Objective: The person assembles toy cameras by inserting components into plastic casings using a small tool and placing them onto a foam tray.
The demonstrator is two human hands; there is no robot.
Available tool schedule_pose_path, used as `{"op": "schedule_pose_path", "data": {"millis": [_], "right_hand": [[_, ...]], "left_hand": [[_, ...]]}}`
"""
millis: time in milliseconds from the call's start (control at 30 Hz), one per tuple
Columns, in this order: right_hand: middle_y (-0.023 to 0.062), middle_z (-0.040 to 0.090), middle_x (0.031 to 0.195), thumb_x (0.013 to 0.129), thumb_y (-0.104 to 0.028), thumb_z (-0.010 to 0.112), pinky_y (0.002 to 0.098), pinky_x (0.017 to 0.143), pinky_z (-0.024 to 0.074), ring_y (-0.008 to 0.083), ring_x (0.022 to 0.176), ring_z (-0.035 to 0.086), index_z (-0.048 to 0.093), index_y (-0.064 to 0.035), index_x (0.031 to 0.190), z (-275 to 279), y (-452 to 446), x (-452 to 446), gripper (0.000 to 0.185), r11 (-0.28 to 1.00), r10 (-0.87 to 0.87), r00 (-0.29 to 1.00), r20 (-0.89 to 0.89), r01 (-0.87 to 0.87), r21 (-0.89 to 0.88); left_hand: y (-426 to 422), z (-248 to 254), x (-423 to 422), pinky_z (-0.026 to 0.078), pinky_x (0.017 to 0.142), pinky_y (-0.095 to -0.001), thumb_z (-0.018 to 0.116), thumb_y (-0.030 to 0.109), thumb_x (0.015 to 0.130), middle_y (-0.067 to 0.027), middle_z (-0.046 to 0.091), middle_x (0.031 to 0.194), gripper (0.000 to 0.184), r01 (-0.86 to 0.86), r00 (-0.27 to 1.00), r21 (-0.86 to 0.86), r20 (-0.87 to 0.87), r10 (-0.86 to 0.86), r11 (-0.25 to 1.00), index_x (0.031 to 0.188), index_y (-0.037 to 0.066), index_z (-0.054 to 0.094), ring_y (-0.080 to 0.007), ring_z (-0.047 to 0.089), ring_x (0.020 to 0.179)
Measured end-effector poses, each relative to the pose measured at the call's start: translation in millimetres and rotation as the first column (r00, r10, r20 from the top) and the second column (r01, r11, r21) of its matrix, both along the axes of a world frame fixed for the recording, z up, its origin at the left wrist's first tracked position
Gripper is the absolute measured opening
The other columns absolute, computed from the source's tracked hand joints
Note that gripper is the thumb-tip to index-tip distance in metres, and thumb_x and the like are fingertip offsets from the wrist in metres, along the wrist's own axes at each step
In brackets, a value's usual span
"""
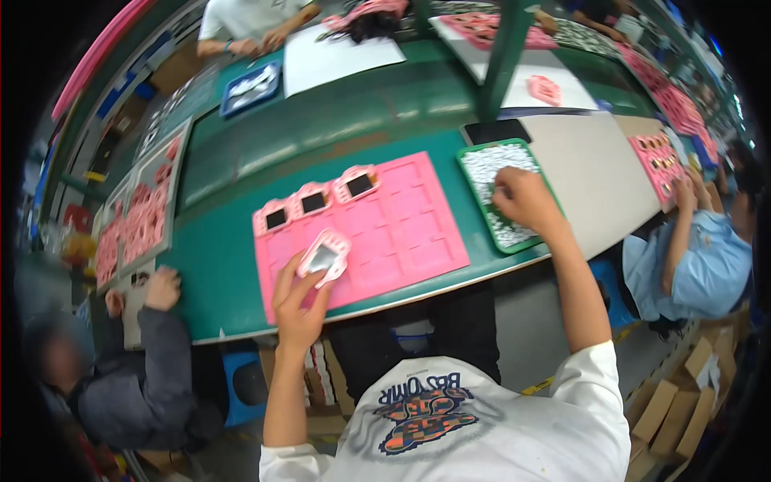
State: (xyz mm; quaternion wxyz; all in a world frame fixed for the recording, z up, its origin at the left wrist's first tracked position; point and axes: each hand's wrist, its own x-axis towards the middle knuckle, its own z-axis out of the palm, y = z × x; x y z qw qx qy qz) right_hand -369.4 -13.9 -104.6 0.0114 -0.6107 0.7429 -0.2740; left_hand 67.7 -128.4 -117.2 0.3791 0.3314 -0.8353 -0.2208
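My left hand (299,309) grips a pink plastic casing with a screen (325,259), held tilted over the lower left of a pink foam tray (401,213). Three similar pink casings with dark screens sit along the tray's far edge: one at the left corner (275,218), one beside it (312,202), and one further right (358,185). My right hand (522,197) is over a green tray (536,246) of small white parts (490,161), its fingers bent together and touching the parts. Whether a part is between those fingertips is hidden.
A black phone-like slab (496,132) lies behind the green tray. Co-workers sit at left (152,361), at right (691,257) and across the bench (249,24). A green post (504,60) rises at the back. Trays of pink parts (144,213) stand at left.
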Motion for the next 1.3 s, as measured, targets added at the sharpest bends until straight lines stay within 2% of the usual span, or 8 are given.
{"op": "schedule_pose_path", "data": {"millis": [267,400,500,700,867,1000,1200,1300], "right_hand": [[0.0107,0.074,0.085,0.080,-0.001,0.065,0.0349,0.059,0.0503,0.0262,0.060,0.061,0.071,-0.0008,0.092,38,-7,97,0.014,0.971,0.201,0.960,0.196,-0.169,-0.170],[0.0122,0.069,0.096,0.084,-0.006,0.066,0.0429,0.061,0.0554,0.0363,0.064,0.066,0.066,-0.0036,0.098,-8,-31,144,0.014,0.916,0.385,0.921,-0.058,-0.389,-0.102],[0.0117,0.065,0.098,0.087,-0.009,0.065,0.0442,0.060,0.0568,0.0372,0.063,0.066,0.063,-0.0048,0.098,-22,-48,164,0.011,0.928,0.368,0.905,-0.213,-0.372,0.022],[0.0083,0.065,0.104,0.089,-0.009,0.068,0.0414,0.061,0.0547,0.0346,0.065,0.064,0.067,-0.0058,0.104,-23,-67,161,0.015,0.922,0.387,0.900,-0.201,-0.380,0.073],[0.0115,0.064,0.098,0.088,-0.010,0.066,0.0450,0.058,0.0565,0.0373,0.062,0.066,0.063,-0.0051,0.093,-25,-64,164,0.007,0.906,0.409,0.880,-0.241,-0.423,-0.005],[0.0096,0.066,0.102,0.089,-0.010,0.069,0.0411,0.061,0.0546,0.0341,0.065,0.064,0.070,-0.0053,0.104,-16,-62,161,0.016,0.881,0.472,0.846,-0.248,-0.446,0.156],[0.0100,0.067,0.103,0.089,-0.010,0.068,0.0410,0.061,0.0551,0.0323,0.064,0.066,0.070,-0.0047,0.099,-10,-82,158,0.012,0.850,0.526,0.837,-0.154,-0.508,0.141],[0.0110,0.068,0.102,0.089,-0.010,0.066,0.0423,0.063,0.0559,0.0331,0.065,0.067,0.067,-0.0039,0.099,-3,-85,164,0.012,0.851,0.514,0.811,-0.279,-0.439,0.290]], "left_hand": [[14,8,-25,0.056,0.091,-0.0393,0.083,0.005,0.080,-0.0176,0.064,0.137,0.021,0.084,0.991,-0.221,0.119,-0.059,0.972,0.100,0.000,0.077,-0.0315,0.066,0.108],[12,3,-24,0.056,0.091,-0.0392,0.082,0.005,0.081,-0.0175,0.064,0.138,0.020,0.064,0.986,-0.241,0.166,-0.024,0.968,0.100,0.000,0.077,-0.0315,0.065,0.108],[12,0,-14,0.055,0.093,-0.0407,0.081,0.005,0.083,-0.0180,0.064,0.138,0.019,0.005,0.980,-0.193,0.196,0.034,0.981,0.100,-0.002,0.077,-0.0328,0.065,0.110],[11,-13,-13,0.055,0.092,-0.0402,0.081,0.005,0.083,-0.0181,0.063,0.138,0.019,-0.008,0.993,-0.130,0.119,0.024,0.992,0.100,-0.002,0.077,-0.0325,0.064,0.110],[9,-20,-12,0.056,0.090,-0.0394,0.081,0.005,0.082,-0.0174,0.063,0.137,0.019,0.008,0.997,-0.127,0.073,0.002,0.992,0.100,0.000,0.077,-0.0315,0.065,0.106],[8,-21,-13,0.057,0.089,-0.0396,0.081,0.005,0.082,-0.0177,0.064,0.137,0.020,0.014,0.998,-0.176,0.063,-0.003,0.984,0.101,0.000,0.077,-0.0316,0.066,0.105],[7,-20,-13,0.057,0.088,-0.0388,0.081,0.005,0.081,-0.0180,0.064,0.136,0.020,0.024,0.998,-0.196,0.055,-0.014,0.980,0.101,0.001,0.077,-0.0317,0.066,0.104],[8,-21,-12,0.057,0.087,-0.0378,0.081,0.006,0.081,-0.0178,0.064,0.136,0.020,0.017,0.999,-0.199,0.053,-0.006,0.980,0.100,0.001,0.077,-0.0313,0.066,0.104]]}}
